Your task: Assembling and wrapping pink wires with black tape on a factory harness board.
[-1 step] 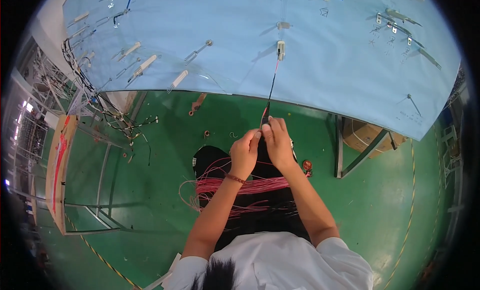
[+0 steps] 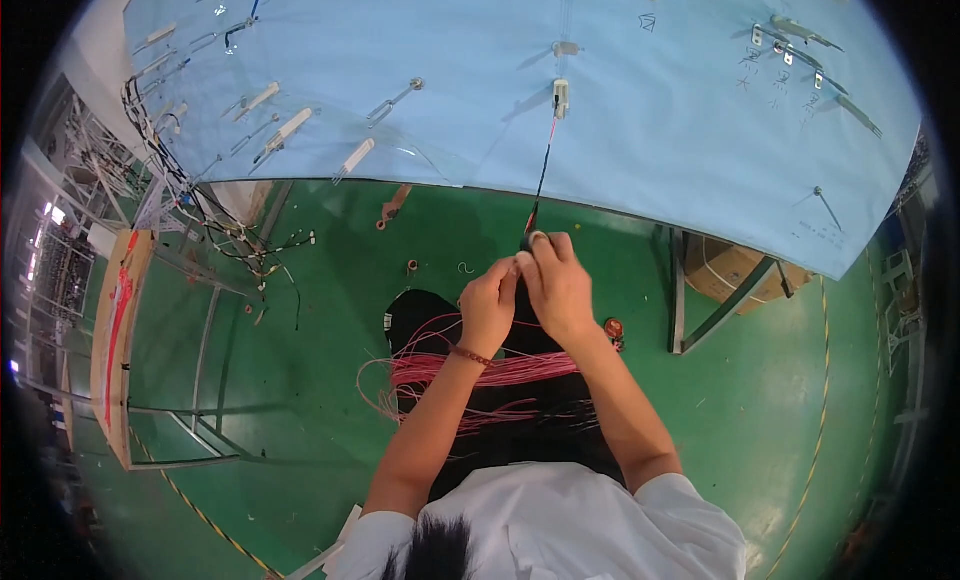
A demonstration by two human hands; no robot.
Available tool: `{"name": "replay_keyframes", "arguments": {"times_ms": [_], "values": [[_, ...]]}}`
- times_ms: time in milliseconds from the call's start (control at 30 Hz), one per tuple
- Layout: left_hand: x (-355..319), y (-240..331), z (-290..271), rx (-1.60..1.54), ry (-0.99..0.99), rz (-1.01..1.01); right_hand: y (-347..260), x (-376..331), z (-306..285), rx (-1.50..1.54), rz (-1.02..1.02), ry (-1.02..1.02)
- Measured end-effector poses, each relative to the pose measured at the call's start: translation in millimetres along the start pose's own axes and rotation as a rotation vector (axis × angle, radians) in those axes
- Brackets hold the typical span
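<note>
Below the clip (image 2: 560, 98), the left hand (image 2: 488, 305) and right hand (image 2: 557, 292) are both grasping the wire (image 2: 544, 170); pink wires (image 2: 530, 372) lie on the lap (image 2: 422, 315), further below.

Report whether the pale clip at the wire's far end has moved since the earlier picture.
No. The pale clip sits in the same spot on the blue board, judged against the metal fork to its left; no shift shows either way.

Illumination: bright, diffuse. The clamp fixture (image 2: 561, 98) at centre casts a soft shadow toward lower left on the blue tabletop (image 2: 660, 130). Pale glare marks the green floor (image 2: 735, 420) at right. Fisheye distortion bends outer edges; the rim darkens to black
</note>
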State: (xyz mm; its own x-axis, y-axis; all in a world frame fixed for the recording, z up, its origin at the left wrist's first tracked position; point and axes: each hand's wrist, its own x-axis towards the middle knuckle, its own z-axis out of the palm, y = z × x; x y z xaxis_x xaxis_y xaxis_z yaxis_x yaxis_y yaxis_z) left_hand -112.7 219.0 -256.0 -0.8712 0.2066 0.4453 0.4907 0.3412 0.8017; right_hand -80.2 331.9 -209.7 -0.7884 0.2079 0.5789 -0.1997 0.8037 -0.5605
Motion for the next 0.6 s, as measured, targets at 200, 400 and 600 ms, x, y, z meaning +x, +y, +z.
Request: {"name": "replay_keyframes", "arguments": {"times_ms": [200, 400, 600], "values": [[-4, 17, 5, -0.093, -0.031, -0.007, 3, 34, -27, -0.012, 0.128, -0.111], [-10, 13, -2, -0.172, -0.073, -0.118, 31, 6, 18, 1.401, 0.693, -0.339], [-17, 10, -9, -0.098, -0.068, -0.069, 27, -27, 25, 0.954, 0.473, -0.114]]}}
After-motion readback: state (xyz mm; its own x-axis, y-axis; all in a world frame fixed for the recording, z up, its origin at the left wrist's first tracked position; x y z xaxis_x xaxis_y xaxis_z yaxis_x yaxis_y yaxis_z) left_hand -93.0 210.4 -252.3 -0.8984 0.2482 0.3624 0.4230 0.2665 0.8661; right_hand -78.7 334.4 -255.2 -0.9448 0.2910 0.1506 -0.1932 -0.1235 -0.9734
